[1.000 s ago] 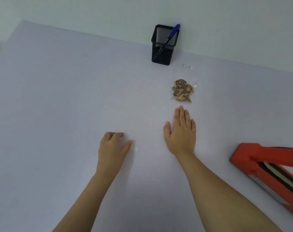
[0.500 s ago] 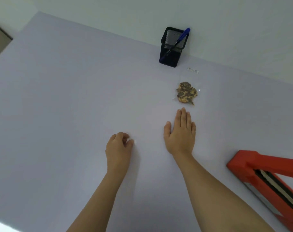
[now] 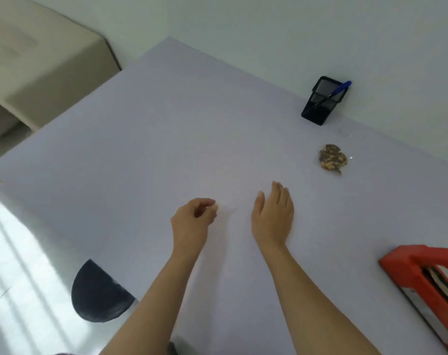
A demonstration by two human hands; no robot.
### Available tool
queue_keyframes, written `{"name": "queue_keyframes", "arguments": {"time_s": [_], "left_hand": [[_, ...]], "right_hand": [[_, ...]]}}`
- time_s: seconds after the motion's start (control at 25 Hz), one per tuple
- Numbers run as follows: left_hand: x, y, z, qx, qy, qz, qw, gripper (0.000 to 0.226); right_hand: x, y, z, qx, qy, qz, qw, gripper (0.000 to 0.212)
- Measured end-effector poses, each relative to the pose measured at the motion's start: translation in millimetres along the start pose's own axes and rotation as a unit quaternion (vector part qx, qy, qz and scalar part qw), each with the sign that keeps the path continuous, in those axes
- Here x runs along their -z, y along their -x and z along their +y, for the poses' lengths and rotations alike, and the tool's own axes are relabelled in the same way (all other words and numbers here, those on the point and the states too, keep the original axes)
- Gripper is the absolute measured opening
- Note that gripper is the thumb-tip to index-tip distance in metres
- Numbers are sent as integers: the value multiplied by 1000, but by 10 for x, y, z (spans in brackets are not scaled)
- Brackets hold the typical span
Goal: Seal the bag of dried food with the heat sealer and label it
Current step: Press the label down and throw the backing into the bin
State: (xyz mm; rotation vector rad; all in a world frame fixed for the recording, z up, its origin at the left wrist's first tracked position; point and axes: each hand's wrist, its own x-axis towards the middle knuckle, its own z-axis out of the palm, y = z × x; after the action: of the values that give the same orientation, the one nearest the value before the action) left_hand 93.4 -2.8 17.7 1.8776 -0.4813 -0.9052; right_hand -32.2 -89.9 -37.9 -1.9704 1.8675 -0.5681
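Note:
A clear bag of brown dried food [image 3: 332, 158] lies flat on the pale table [image 3: 166, 139], right of centre. The red heat sealer [image 3: 422, 275] sits at the right edge, partly cut off. A small white label [image 3: 343, 132] lies faintly between the bag and a black mesh pen holder [image 3: 320, 103] with a blue pen [image 3: 338, 88]. My right hand [image 3: 274, 213] hovers flat and empty, fingers extended, short of the bag. My left hand [image 3: 194, 219] is loosely curled with nothing in it, beside the right hand.
A beige cushioned seat [image 3: 38, 62] stands beyond the table's left edge. A dark round stool [image 3: 97, 295] shows below the table's near-left edge, over a bright white floor. The wall runs close behind the pen holder.
The view has swung left, so the bag, holder and sealer sit further right. My left hand's fingers have curled in more. My right hand has lifted and tilted slightly.

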Motion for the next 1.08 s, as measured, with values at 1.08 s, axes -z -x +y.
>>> {"name": "queue_keyframes", "arguments": {"time_s": [1.08], "left_hand": [[3297,-1170,-5021,232,-44,182,955,13]], "right_hand": [[-4989,3366,-674,39,127,-379,916,52]]}}
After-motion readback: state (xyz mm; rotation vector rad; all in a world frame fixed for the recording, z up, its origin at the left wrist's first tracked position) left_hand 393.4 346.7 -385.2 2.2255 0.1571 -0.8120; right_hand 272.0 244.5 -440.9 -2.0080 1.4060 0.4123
